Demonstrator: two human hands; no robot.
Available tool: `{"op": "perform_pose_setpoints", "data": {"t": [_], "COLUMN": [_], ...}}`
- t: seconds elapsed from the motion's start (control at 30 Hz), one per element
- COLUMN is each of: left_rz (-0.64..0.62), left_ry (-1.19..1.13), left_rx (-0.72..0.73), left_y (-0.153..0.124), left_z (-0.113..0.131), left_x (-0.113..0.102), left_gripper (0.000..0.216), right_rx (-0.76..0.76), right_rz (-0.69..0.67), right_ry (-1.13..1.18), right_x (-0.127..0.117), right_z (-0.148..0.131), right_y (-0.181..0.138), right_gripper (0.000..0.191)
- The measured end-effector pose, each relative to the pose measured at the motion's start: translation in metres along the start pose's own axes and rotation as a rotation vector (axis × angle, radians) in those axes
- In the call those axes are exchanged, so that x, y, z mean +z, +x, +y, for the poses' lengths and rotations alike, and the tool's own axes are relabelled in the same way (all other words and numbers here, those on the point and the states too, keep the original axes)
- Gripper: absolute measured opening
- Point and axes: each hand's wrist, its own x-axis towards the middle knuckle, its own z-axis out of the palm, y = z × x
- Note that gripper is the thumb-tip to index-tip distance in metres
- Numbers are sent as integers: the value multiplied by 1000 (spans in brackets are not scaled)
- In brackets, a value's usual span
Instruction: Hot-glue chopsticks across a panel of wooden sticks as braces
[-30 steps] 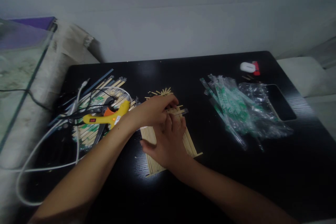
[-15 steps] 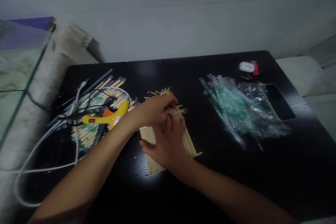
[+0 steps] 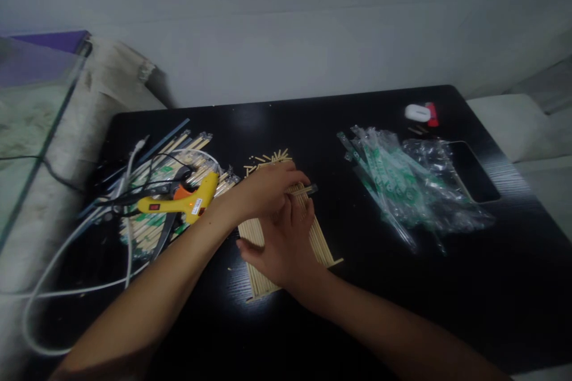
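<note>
A flat panel of chopsticks [image 3: 324, 244] laid side by side rests on the table, with a cross stick along its near edge. Across it lies my right hand [image 3: 286, 244], palm down and fingers spread, holding it against the table. My left hand [image 3: 270, 187] reaches over the panel's far end, its fingers bent and pressed together; what they grip is hidden. A stick piece with a clear wrapper end [image 3: 313, 189] pokes out to the right between the two hands. Short cut stick pieces [image 3: 279, 156] lie just beyond my left hand.
A yellow glue gun [image 3: 196, 203] lies on wrapped chopsticks [image 3: 147, 229] at the left, among a white cable [image 3: 80, 292] and black cords. To the right are crumpled plastic wrappers [image 3: 388, 184], a phone [image 3: 476, 172], and a white case [image 3: 417, 112] beside a red item [image 3: 432, 114].
The fingers of my left hand have shifted slightly right and down, covering a stick end that showed before. My right hand stays in place; the whole view has drifted slightly.
</note>
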Motion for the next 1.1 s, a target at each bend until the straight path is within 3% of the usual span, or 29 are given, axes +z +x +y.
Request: {"op": "perform_pose_setpoints", "data": {"t": [0.9, 1.1], "left_rz": [-13, -34], "left_ry": [69, 125], "left_rx": [24, 20], "left_y": [4, 14], "left_z": [1, 2], "left_x": [4, 0], "left_gripper": [53, 38], "right_rx": [15, 11], "right_rz": [-33, -44], "right_ry": [22, 32], "right_x": [-4, -6], "right_z": [-1, -1], "right_y": [0, 2], "right_gripper": [84, 85]}}
